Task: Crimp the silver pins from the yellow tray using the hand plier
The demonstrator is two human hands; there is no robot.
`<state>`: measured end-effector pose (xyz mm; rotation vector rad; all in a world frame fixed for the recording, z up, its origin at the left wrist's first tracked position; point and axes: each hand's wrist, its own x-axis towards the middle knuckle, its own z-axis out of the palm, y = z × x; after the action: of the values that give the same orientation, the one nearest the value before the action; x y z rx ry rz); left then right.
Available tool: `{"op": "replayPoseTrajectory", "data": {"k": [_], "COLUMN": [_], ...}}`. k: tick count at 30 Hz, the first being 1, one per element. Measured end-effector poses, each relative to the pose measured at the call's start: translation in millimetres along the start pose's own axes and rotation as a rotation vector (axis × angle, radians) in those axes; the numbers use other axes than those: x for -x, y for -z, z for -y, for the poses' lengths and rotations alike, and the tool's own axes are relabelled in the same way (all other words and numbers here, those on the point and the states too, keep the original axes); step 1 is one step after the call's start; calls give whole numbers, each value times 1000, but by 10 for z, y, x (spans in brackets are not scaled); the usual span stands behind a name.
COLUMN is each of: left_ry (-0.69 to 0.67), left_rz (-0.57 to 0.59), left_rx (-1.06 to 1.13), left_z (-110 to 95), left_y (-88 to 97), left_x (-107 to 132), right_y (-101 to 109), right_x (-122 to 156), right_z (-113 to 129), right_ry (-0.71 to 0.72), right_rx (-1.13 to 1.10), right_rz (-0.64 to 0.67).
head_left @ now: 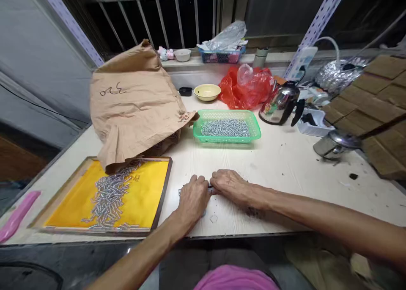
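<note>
My left hand (193,199) and my right hand (231,186) rest close together on the pale table (285,167), near its front edge. Both have their fingers curled down over small metal pieces (210,190) between them; only a sliver of these shows. To the left lies a yellow tray (149,192) with several small silver metal parts (109,194) spread on it. Beyond my hands stands a green plastic basket (227,136) filled with the same silver parts.
A crumpled brown paper bag (133,99) spills onto the yellow tray. At the back are a cream bowl (207,92), a red plastic bag (245,89) and a steel kettle (281,103). A metal pot (334,144) and cardboard (377,112) lie right.
</note>
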<state>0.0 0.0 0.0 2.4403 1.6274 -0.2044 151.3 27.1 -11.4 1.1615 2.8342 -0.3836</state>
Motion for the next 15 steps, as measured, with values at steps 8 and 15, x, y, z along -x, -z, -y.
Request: {"op": "replayPoseTrajectory", "data": {"k": [8,15], "left_ry": [76,-75], "left_rz": [-257,-396], "left_rx": [73,213], "left_z": [-17,-308], "left_y": [-268,-646], "left_x": [162,374], "right_y": [9,-54], "right_x": [7,-136], "right_z": [-210,-295], "right_ry": [68,-33], "right_rx": [-68,-5], "right_rz": [-120,-212]}}
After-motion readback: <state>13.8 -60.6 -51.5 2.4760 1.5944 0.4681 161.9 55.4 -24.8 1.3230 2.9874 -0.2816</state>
